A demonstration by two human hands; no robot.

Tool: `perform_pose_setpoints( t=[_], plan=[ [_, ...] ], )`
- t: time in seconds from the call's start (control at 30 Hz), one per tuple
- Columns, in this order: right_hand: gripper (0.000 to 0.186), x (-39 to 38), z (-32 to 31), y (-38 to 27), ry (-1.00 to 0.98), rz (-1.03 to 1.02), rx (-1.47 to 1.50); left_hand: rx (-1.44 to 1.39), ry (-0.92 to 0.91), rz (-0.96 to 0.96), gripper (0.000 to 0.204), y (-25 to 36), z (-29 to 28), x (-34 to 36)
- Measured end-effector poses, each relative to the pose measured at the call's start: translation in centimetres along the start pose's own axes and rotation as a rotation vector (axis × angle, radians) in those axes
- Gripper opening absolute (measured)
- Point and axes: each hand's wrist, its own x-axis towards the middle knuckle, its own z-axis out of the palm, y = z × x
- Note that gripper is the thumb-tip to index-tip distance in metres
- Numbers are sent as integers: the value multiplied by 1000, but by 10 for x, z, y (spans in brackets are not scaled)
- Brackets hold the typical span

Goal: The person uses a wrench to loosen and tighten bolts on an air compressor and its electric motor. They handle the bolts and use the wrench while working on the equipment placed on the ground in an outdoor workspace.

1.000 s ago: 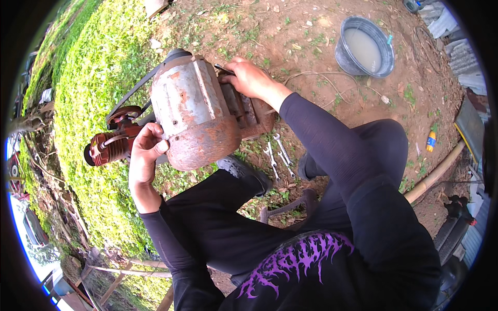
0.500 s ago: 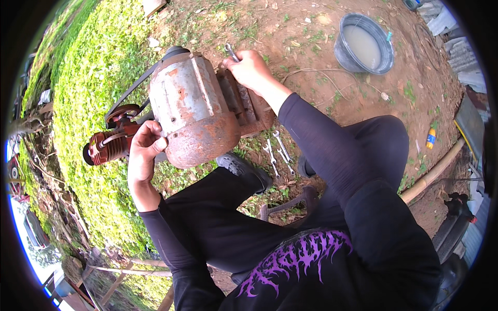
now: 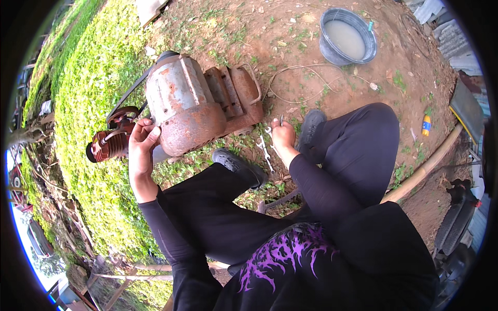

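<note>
A rusty electric motor [image 3: 181,98] with worn silver paint rests on a rusty base, tied by a black belt to a small red-brown compressor pump [image 3: 109,145]. My left hand [image 3: 142,150] is at the motor's near left edge, thumb and fingers pinched together; what lies between them is hidden. Low over the ground, right of the motor, my right hand [image 3: 284,139] is closed round a wrench [image 3: 281,120], of which only the tip shows. Just beside that hand lie several open-end wrenches [image 3: 266,154], partly covered by it.
A dark bucket of cloudy water [image 3: 345,40] stands at the far right. A thin cable [image 3: 290,98] loops over the soil from the motor. My shoes [image 3: 239,168] flank the wrenches. At the right lie a yellow bottle [image 3: 426,126] and a bamboo pole [image 3: 423,168].
My right hand has come down from the motor's right side toward the wrenches on the ground. My left hand stays at the motor's edge. The view has shifted slightly.
</note>
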Motion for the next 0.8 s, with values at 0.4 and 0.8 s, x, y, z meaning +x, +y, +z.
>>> perform_pose_setpoints(
  t=[0.4,0.8],
  plan=[
    [23,18,-1,-127,-92,-335,53,125,240,129,108,-39,74,-56],
    [11,81,-11,-143,-90,-296,187,344,432,165,129,-28,119,-36]
  ],
)
